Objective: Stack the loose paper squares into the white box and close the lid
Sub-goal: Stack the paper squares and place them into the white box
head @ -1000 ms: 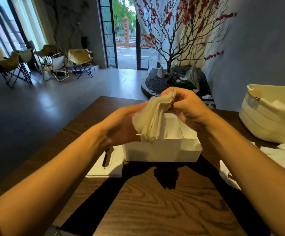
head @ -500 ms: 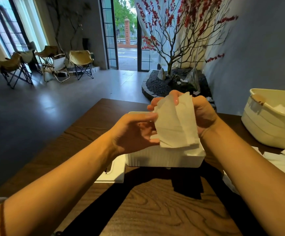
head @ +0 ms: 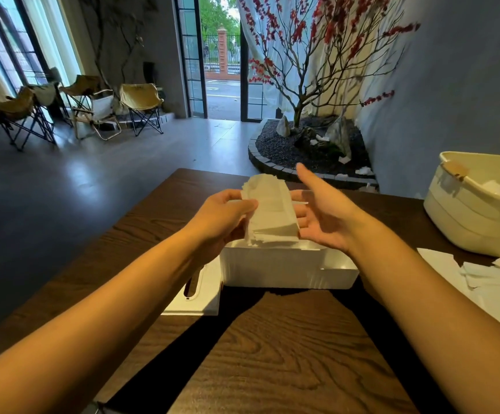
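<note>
Where right hand [head: 323, 216] gripped paper stack [head: 272, 210], now opened, left hand [head: 225, 213] holding

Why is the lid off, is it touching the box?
Cannot tell. In the head view the lid lies flat beside the box, but the left forearm hides where they'd meet.

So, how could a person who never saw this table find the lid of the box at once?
On the dark wooden table, find the open white box under the hands. The lid lies flat against the box's left side, partly under the left forearm. Unlike the loose paper sheets on the right, it is rigid and has an oval slot.
</note>
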`<state>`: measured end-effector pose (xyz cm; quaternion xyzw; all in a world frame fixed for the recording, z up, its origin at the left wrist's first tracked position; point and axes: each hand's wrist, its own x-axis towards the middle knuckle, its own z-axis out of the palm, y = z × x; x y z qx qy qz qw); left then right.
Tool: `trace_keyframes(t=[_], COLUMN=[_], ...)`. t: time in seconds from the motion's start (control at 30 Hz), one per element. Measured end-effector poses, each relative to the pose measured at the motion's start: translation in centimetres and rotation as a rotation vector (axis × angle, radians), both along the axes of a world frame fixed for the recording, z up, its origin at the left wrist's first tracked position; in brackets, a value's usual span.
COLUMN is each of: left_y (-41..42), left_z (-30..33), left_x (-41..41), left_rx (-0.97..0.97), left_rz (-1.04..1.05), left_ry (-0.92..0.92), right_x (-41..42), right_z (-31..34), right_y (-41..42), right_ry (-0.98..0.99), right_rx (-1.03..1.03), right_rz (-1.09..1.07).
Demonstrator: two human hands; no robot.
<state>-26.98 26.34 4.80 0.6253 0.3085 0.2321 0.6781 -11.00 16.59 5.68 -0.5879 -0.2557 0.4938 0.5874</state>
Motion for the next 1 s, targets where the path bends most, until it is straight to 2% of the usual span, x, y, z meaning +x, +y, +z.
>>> trace_keyframes(t=[0.1,0.17,0.23,0.33,0.4,0.5,0.53,0.6,0.67,0.7,0.83,1.0], left_y=[0.1,0.2,0.4,1.1,2.0,3.6,3.9,4.6,4.6,4.3,2.7,0.3], left_z=[-0.3,-0.3,0.1,0.5,0.0,-1.4,-1.9,-2.9,-3.5,-3.8,-3.9,-4.4], left_x=[0.1,0.3,0.5,0.3,0.1,-0.1,-0.2,-0.2,-0.3,-0.2,-0.1,-0.8], left_rx=[0.056,0.114,0.144,0.226,0.406,0.814,0.835,0.685,0.467,0.417,0.512,0.541], left_rz=[0.007,-0.016,-0.048,-0.051,0.029,0.232,0.252,0.164,0.025,-0.029,-0.091,-0.069], left_ry=[0.091,0.139,0.149,0.2,0.254,0.442,0.482,0.474,0.36,0.318,0.332,0.341], right_x=[-0.8,-1.0,-1.3,-1.4,-1.3,-1.2,-1.3,-1.6,-1.9,-2.0,-2.6,-3.3], right_z=[-0.4,-0.8,-0.9,-1.2,-1.6,-1.9,-1.9,-1.7,-1.7,-1.7,-2.5,-3.3], right_y=[0.4,0.8,1.0,1.5,2.2,2.8,2.9,2.8,2.7,2.5,1.7,-0.3], right_ry=[-0.236,-0.296,-0.282,-0.133,-0.053,-0.016,-0.027,-0.076,-0.135,-0.151,-0.141,-0.259], right_rx=[-0.076,-0.104,-0.111,-0.077,-0.093,-0.164,-0.194,-0.253,-0.306,-0.332,-0.394,-0.5], right_rz=[-0.024,-0.042,-0.065,-0.087,-0.123,-0.155,-0.138,-0.099,-0.063,-0.048,-0.01,0.049])
